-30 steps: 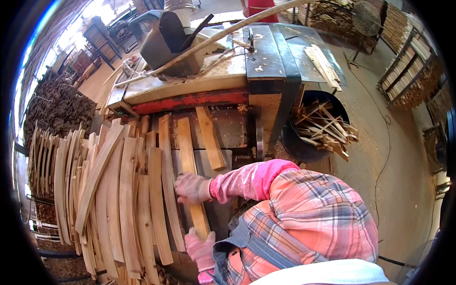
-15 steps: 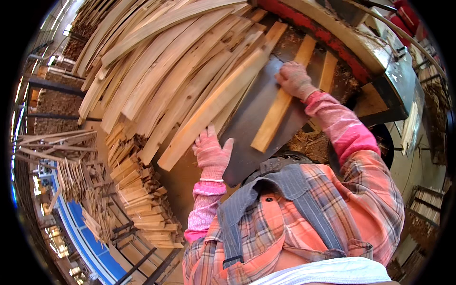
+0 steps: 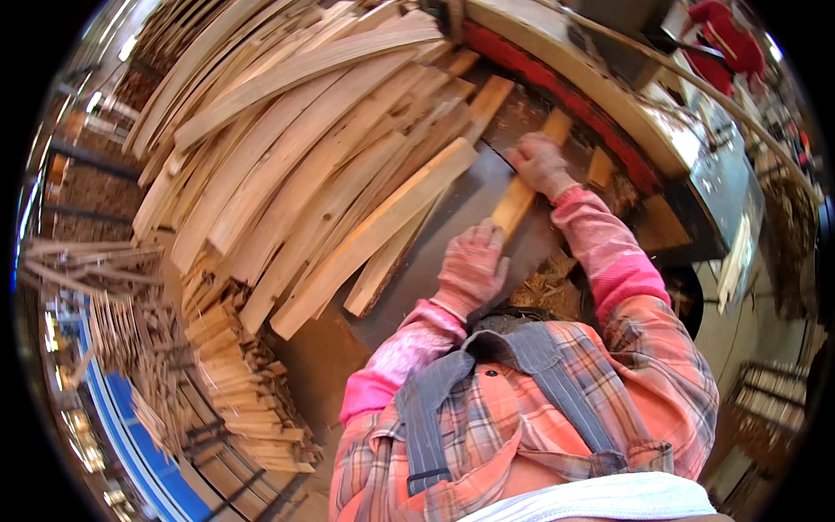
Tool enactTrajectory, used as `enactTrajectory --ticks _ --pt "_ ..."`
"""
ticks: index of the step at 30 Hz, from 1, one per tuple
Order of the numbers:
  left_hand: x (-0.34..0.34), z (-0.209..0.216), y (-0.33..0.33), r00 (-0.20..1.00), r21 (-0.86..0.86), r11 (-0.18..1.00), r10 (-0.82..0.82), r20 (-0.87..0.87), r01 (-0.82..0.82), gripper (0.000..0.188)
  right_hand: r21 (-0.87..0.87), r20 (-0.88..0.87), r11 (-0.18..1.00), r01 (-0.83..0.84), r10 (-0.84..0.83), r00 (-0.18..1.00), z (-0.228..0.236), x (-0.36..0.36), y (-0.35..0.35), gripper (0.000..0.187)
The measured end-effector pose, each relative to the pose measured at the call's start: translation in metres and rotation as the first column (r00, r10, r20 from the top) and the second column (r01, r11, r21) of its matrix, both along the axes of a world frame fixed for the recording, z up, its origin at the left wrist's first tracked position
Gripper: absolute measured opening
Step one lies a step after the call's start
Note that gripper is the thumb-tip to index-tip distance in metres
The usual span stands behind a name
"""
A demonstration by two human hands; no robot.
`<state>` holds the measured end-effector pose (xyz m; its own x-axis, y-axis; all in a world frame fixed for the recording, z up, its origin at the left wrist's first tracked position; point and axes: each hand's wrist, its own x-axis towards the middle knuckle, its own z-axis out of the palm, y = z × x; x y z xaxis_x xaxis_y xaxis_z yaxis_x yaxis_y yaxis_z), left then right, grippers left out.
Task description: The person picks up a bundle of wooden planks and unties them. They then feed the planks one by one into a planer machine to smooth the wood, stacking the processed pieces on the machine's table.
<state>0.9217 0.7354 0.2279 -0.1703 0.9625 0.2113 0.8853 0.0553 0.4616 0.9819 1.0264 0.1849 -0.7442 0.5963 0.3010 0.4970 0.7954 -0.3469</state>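
My gloved right hand (image 3: 541,165) is closed over a narrow wooden strip (image 3: 515,207) lying on a dark flat metal plate (image 3: 461,198). At the strip's near end is my gloved left hand (image 3: 471,265), its fingers together on the wood and the thumb apart. The hand covers that end. To the left, a thick pale board (image 3: 374,239) rests on the edge of a heap of long planks (image 3: 296,165). A shorter board (image 3: 391,258) lies under it on the plate.
A red-edged machine frame (image 3: 565,109) curves along the far side. Wood shavings (image 3: 548,287) lie near my body. Stacked short wood pieces (image 3: 248,383) stand at the left, beyond them a blue surface (image 3: 130,435). A person in red (image 3: 722,43) is at the far right.
My left hand has left the thick board and come right, onto the strip's near end. The strip has slid away from me. The thick board now lies lower and farther left in view.
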Motion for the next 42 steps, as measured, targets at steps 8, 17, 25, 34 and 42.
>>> enactTrajectory --ticks 8,17,25,34,42 --pt "-0.001 0.009 0.012 0.999 0.010 1.000 0.017 0.046 -0.018 0.050 0.136 0.020 0.969 -0.208 0.208 0.978 0.032 -0.028 -0.029 0.017" --pt "-0.130 0.044 -0.190 0.566 -0.256 0.531 0.578 -0.588 -0.808 0.089 0.010 0.198 0.673 -0.739 0.724 0.661 0.065 -0.068 -0.214 0.035" --pt "-0.149 0.075 -0.207 0.600 -0.220 0.569 0.661 -0.451 -0.792 0.082 0.049 0.155 0.724 -0.688 0.675 0.721 0.074 -0.085 -0.209 0.039" --pt "-0.160 0.048 -0.187 0.541 -0.054 0.547 0.835 0.096 -0.835 0.076 0.112 0.140 0.671 -0.733 0.720 0.680 0.056 -0.090 -0.204 0.025" --pt "-0.124 0.025 -0.142 0.533 -0.057 0.544 0.835 0.140 -0.837 0.078 -0.019 0.269 0.787 -0.617 0.598 0.755 0.062 -0.083 -0.202 0.032"
